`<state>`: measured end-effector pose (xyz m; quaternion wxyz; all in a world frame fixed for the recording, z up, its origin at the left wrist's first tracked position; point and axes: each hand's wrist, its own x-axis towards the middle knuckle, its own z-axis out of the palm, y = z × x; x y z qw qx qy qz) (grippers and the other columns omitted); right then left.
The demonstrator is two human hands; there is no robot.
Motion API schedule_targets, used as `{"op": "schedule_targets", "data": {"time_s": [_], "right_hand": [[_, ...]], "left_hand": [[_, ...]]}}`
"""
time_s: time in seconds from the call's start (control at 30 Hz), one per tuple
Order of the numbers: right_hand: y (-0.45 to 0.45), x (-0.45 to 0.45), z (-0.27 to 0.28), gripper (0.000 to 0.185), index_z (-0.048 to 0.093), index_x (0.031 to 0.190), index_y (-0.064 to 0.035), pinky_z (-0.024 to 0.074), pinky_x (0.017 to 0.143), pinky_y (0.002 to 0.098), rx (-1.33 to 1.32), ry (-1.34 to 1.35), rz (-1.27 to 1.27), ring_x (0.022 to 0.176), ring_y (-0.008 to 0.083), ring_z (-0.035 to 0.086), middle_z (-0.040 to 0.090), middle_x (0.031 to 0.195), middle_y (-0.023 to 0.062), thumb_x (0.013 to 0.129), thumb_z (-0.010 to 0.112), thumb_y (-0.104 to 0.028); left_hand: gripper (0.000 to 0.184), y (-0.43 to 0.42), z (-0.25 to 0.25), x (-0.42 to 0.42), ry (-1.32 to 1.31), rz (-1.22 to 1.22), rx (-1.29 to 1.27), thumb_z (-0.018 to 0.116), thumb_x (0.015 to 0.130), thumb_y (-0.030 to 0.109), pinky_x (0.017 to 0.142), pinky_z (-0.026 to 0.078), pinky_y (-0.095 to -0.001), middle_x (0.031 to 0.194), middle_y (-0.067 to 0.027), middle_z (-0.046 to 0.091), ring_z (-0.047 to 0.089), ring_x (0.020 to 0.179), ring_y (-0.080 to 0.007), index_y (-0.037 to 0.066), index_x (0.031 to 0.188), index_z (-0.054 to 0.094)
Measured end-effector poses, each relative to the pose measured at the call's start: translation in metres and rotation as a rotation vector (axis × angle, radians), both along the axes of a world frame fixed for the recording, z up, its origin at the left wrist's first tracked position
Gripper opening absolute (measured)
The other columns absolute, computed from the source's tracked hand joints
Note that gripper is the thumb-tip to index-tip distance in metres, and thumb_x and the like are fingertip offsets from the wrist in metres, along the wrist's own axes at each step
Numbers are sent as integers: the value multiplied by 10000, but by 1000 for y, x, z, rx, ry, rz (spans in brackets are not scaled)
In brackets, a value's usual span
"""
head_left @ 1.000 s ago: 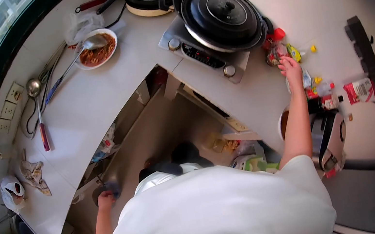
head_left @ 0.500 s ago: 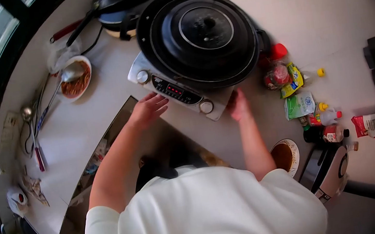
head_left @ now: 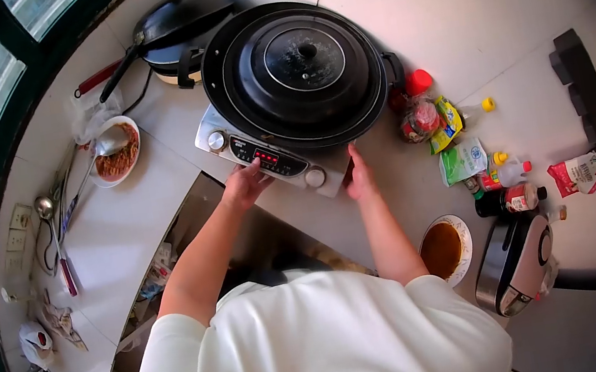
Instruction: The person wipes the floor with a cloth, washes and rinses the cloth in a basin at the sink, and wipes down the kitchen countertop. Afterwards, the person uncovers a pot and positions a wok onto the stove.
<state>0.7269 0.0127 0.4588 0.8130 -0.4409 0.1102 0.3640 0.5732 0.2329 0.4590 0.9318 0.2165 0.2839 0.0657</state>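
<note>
My left hand (head_left: 245, 184) is at the front edge of the silver induction cooker (head_left: 218, 127), its fingertips beside the lit red display and the rest of its fingers partly under the edge. My right hand (head_left: 359, 174) touches the cooker's right front corner, thumb upward, with its other fingers partly hidden. Both hands seem to grip the cooker from its two sides. On the cooker stands a large black wok with a domed black lid (head_left: 306, 52).
Left of the cooker is a plate of red food (head_left: 120, 164) with a spatula. At right are a bowl of brown sauce (head_left: 445, 250), a rice cooker (head_left: 515, 264), bottles and seasoning packets (head_left: 463, 161). Behind stands another black pan (head_left: 183, 19). A ladle (head_left: 45, 208) lies far left.
Both hands came together at the cooker; the left rose from below the counter and the right came from the seasonings. The view has shifted, and the wok appears larger than a second ago.
</note>
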Motion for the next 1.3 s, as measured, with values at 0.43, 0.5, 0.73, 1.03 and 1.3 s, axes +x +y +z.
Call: {"op": "schedule_targets", "data": {"time_s": [0.43, 0.5, 0.73, 1.03, 1.3], "right_hand": [[-11, -39, -13, 392, 535, 1098, -28, 378, 931, 342, -31, -18, -133, 1055, 201, 490, 543, 1136, 74, 814, 633, -280], [-24, -41, -25, 411, 527, 1116, -17, 371, 937, 341, -17, -48, -122, 1066, 200, 482, 538, 1143, 74, 817, 629, -280], [-62, -30, -12, 283, 560, 1083, -59, 462, 783, 302, -518, -215, -251, 911, 164, 564, 603, 1020, 28, 871, 542, -245], [41, 51, 180, 191, 577, 1032, -40, 471, 699, 289, -776, -1749, 77, 766, 180, 584, 603, 914, 121, 860, 542, -118], [118, 65, 169, 361, 512, 1068, -96, 468, 721, 441, -1246, -2012, 546, 837, 374, 574, 587, 925, 213, 783, 576, -308]], "left_hand": [[251, -9, 13, -28, 13, -88, 92, 499, 886, 75, 908, 441, -464, 1105, -102, 550, 537, 1039, -274, 3, 1121, 449], [256, -21, 21, -33, 61, -103, 92, 496, 888, 75, 911, 440, -460, 1114, -100, 548, 531, 1048, -271, 9, 1131, 451], [282, -41, 16, -48, 129, -148, 86, 456, 908, 78, 940, 431, -445, 1173, -111, 513, 500, 1096, -272, 21, 1183, 439], [431, -28, 9, -87, 85, -299, 307, 574, 852, 93, 872, 474, -299, 1128, -105, 542, 547, 1007, -185, 16, 1245, 415], [318, -11, 8, -230, 307, 30, 475, 594, 832, 97, 797, 498, -279, 1036, -106, 575, 576, 909, -171, 17, 1128, 510]]}}
